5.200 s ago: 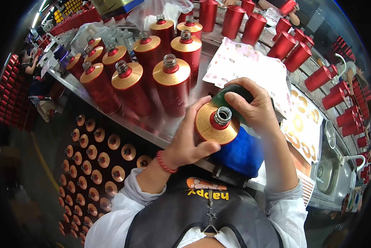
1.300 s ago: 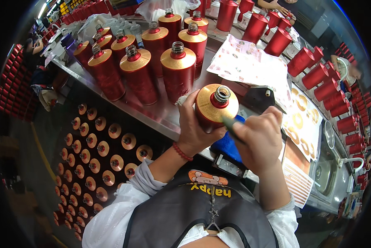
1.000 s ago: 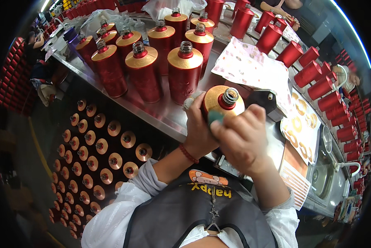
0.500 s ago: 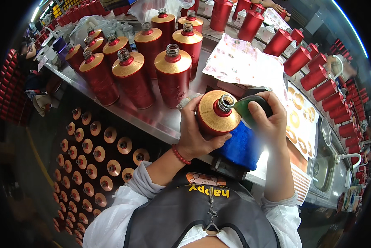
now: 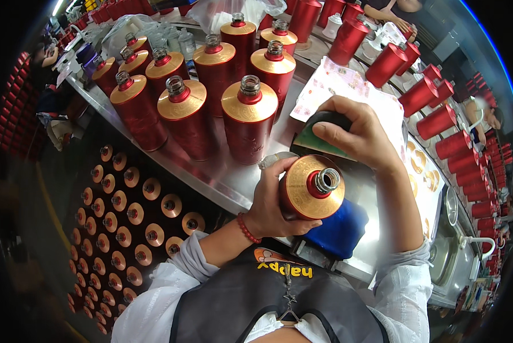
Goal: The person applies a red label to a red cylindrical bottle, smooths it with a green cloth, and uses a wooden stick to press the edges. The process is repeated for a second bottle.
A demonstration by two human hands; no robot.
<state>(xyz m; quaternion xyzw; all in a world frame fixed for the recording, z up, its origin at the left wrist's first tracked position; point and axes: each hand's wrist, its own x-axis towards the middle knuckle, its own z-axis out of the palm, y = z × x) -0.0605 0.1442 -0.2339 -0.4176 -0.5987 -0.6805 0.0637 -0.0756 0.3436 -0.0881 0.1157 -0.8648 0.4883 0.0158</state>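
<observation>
My left hand [image 5: 272, 208] is wrapped round a red bottle [image 5: 309, 191] with a gold shoulder and an open clear-glass neck, tilted toward me. Something whitish and crumpled [image 5: 276, 159] shows beside that hand's fingertips; I cannot tell what it is. Beyond the bottle, my right hand [image 5: 353, 128] is closed on a green scraper-like tool [image 5: 316, 142] with a dark rounded back. The tool is held apart from the bottle, over the metal bench. Under the bottle, a blue cloth-like pad [image 5: 342, 231] is partly hidden.
Several like bottles [image 5: 249, 117] stand on the metal bench [image 5: 211, 183]. Printed sheets [image 5: 331, 86] and a sheet with gold rings [image 5: 419, 163] lie to the right, near a sink [image 5: 448, 257]. Rows of bottles [image 5: 154, 235] stand lower left. Another person's hand [image 5: 402, 26] is at the far right.
My right hand has drawn the green tool away from the bottle's neck, up and to the left. The bottle in my left hand has come slightly nearer and to the right.
</observation>
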